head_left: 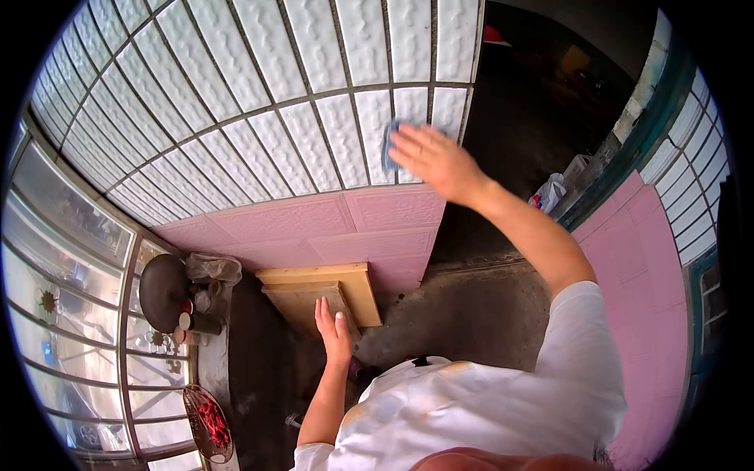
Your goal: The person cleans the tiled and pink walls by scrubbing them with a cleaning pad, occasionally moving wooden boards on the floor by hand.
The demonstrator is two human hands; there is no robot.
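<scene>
My right hand (pixel 436 163) presses a blue cloth (pixel 390 147) flat against the white tiled wall (pixel 365 47). The fingers lie over the cloth and point left, slightly blurred, and most of the cloth is hidden beneath them. The wall's right edge, beside the dark doorway, is close to this hand. My left hand (pixel 336 336) hangs lower down with its fingers stretched out and nothing in it. Behind it, wooden boards (pixel 314 302) lean against the pink lower part of the wall (pixel 314 239).
A dark doorway (pixel 526 118) opens on the right, with a white plastic bag (pixel 552 191) near its sill. At the left, a ledge by the windows (pixel 67 314) carries a dark round pan (pixel 162 292), jars (pixel 203 323) and a basket of red peppers (pixel 210 424).
</scene>
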